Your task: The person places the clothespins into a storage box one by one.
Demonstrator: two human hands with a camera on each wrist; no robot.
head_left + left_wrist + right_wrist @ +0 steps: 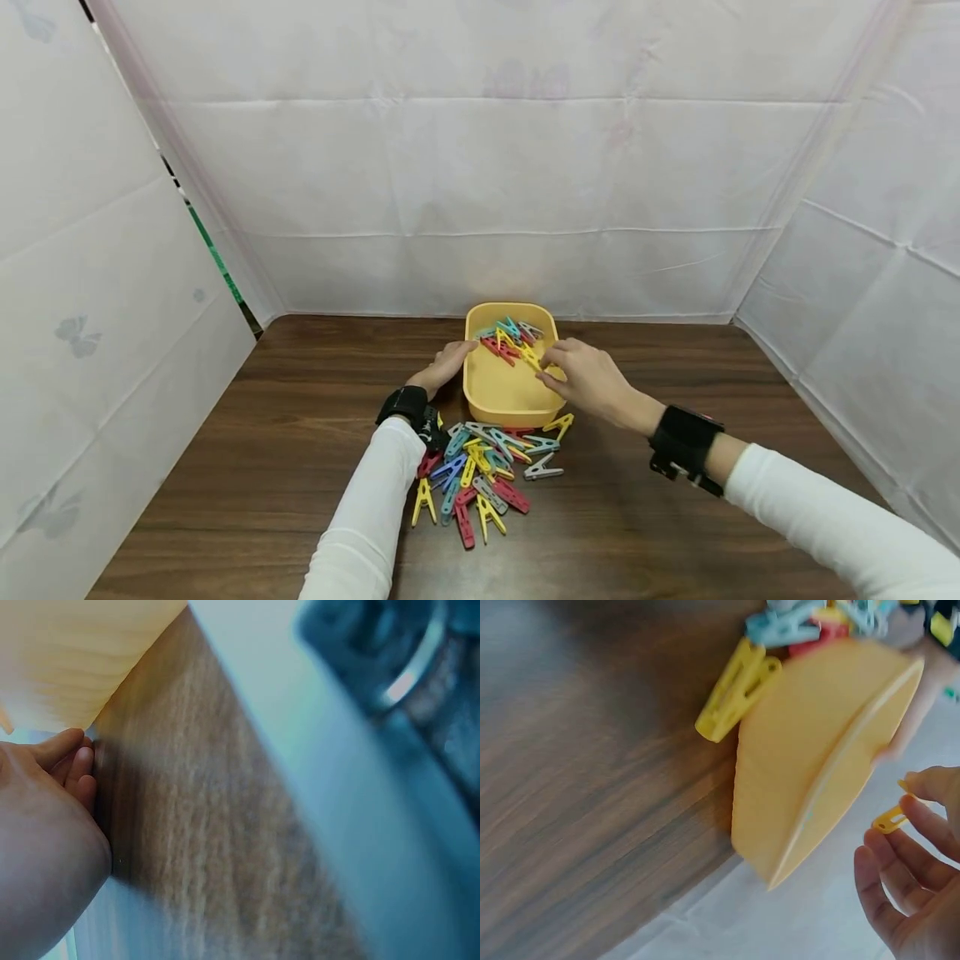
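Yellow peg (891, 819) pinched in my right hand (587, 379) fingers over the tub (504, 398); my left hand (447, 363) lies flat against its side. Best release low, steadying the tub.

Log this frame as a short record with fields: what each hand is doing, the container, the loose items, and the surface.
left hand: rests against the left outer wall of the tub, fingers relaxed
right hand: over the tub, grip pinching a yellow clothespin
tub: yellow, holds a few mixed-colour pegs at its far end
peg pile: many colours, loose on the table just in front of the tub
table: dark wood
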